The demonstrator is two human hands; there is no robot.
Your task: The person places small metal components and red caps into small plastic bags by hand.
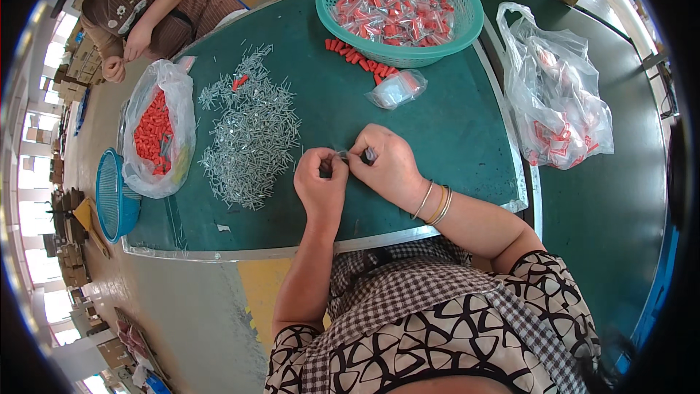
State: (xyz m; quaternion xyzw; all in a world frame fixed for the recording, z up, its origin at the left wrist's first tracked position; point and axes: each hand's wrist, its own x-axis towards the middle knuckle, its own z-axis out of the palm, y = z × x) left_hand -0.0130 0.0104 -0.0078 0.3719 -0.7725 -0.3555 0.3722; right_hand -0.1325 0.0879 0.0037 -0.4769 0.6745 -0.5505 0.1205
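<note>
My left hand (321, 184) and my right hand (388, 164) meet over the green table, thumbs and fingertips pinched together. Between them shows a bit of a small clear plastic bag (341, 153), mostly hidden by the fingers. A pale, shiny piece also shows inside the curl of my right hand; what it is cannot be made out. Left of my hands spreads a big heap of metal screws (251, 142), with a few red plugs on its far part. Beyond my right hand lie a stack of small clear bags (397, 89) and a row of red plastic plugs (357, 57).
A green basket (474, 33) of bagged red plugs stands at the far edge. An open plastic sack (188, 113) of red plugs sits at left, near a blue basket (109, 197). A white carrier bag (583, 95) lies at right. Another person (146, 22) works at far left.
</note>
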